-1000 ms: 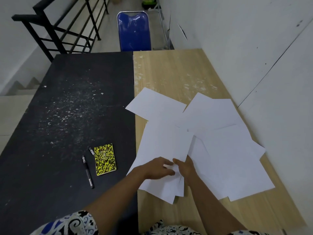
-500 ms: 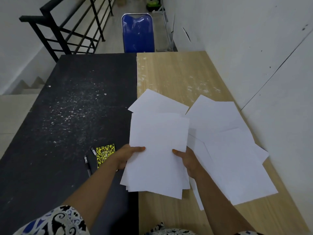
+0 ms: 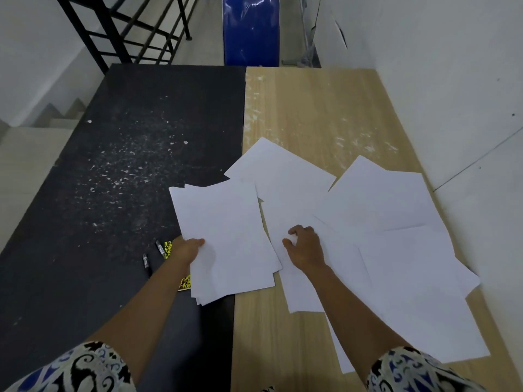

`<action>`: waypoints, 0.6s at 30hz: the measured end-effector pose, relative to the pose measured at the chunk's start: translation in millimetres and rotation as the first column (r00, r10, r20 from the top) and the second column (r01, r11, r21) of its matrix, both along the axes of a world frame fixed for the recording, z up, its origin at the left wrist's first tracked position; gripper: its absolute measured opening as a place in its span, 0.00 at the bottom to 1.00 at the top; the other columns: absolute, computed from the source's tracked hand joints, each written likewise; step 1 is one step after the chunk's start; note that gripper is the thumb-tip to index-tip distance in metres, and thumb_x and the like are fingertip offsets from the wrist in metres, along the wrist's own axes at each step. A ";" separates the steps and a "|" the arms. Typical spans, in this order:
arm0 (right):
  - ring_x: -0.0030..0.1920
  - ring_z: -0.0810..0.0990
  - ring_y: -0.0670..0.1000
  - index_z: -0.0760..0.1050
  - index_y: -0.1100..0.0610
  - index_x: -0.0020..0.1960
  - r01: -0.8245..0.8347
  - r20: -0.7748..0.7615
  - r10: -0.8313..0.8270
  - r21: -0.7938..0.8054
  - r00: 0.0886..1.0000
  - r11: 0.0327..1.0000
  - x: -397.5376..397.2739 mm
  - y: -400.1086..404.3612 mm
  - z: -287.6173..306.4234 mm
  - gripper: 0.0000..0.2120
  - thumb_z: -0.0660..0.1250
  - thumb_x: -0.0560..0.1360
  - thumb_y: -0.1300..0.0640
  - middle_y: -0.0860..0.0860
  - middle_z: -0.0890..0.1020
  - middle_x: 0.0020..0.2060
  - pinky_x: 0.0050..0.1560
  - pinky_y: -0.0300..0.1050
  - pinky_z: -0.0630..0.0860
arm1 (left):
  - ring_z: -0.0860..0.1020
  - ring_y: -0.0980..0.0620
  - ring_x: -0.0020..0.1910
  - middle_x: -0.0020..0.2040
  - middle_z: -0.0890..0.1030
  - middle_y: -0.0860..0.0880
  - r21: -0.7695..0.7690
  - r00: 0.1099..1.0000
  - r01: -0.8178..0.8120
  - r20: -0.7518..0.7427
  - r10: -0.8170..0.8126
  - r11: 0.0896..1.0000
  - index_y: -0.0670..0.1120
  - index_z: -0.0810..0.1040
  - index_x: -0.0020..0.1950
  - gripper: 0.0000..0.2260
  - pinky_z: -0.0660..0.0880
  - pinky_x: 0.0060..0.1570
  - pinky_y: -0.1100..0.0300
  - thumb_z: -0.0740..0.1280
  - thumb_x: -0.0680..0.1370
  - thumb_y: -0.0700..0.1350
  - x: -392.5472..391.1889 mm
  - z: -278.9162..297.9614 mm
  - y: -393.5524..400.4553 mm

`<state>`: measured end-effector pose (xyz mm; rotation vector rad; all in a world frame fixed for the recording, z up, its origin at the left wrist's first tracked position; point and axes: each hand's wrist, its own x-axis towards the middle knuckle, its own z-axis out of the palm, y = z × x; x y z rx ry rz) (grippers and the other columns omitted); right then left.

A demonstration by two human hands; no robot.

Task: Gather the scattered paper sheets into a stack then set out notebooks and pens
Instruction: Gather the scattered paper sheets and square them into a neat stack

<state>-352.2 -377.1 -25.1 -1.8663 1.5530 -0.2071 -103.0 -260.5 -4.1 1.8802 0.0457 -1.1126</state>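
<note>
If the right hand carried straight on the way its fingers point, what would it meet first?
Probably more loose sheets: the right hand already rests on the scattered paper, its fingers aimed up and slightly left, with bare wooden table beyond.

The gathered stack (image 3: 226,236), formerly held by both hands, is now carried leftward by the left hand (image 3: 186,250) alone, the right hand (image 3: 305,247) having been lowered onto the scattered sheets (image 3: 396,250).
</note>
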 end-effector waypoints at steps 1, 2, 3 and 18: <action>0.58 0.72 0.56 0.73 0.55 0.60 -0.006 -0.045 0.004 -0.045 0.999 0.999 3.7 -6.4 -1.6 0.14 0.67 0.76 0.53 0.55 0.73 0.57 0.52 0.49 0.73 | 0.75 0.42 0.50 0.59 0.77 0.39 0.027 1.000 0.001 0.008 -0.001 1.000 0.34 0.72 0.66 0.17 0.73 0.51 0.47 0.68 0.77 0.35 1.6 -4.1 -2.8; 0.60 0.70 0.57 0.73 0.56 0.61 -0.013 -0.084 0.005 -0.093 0.996 0.996 6.0 -13.0 -1.1 0.16 0.67 0.76 0.52 0.55 0.72 0.59 0.54 0.50 0.73 | 0.75 0.42 0.50 0.60 0.76 0.38 0.044 1.000 0.001 0.020 -0.002 0.999 0.34 0.72 0.66 0.18 0.73 0.51 0.47 0.68 0.77 0.35 3.2 -6.8 -5.3; 0.61 0.69 0.57 0.72 0.56 0.63 -0.030 -0.121 0.014 -0.132 0.993 0.991 10.4 -22.2 -4.4 0.18 0.68 0.75 0.50 0.56 0.72 0.61 0.56 0.51 0.72 | 0.75 0.42 0.50 0.62 0.76 0.38 0.058 1.000 -0.008 0.027 0.006 0.998 0.34 0.71 0.66 0.18 0.73 0.51 0.48 0.68 0.77 0.35 4.9 -11.9 -7.9; 0.76 0.53 0.62 0.52 0.57 0.77 0.104 -0.435 -0.165 -0.161 0.885 0.981 16.8 -82.0 -27.7 0.40 0.56 0.75 0.32 0.59 0.56 0.76 0.71 0.68 0.47 | 0.77 0.40 0.57 0.60 0.78 0.39 0.037 0.971 -0.019 0.240 0.010 0.999 0.37 0.73 0.66 0.18 0.75 0.59 0.48 0.68 0.77 0.37 -9.5 -24.2 -5.9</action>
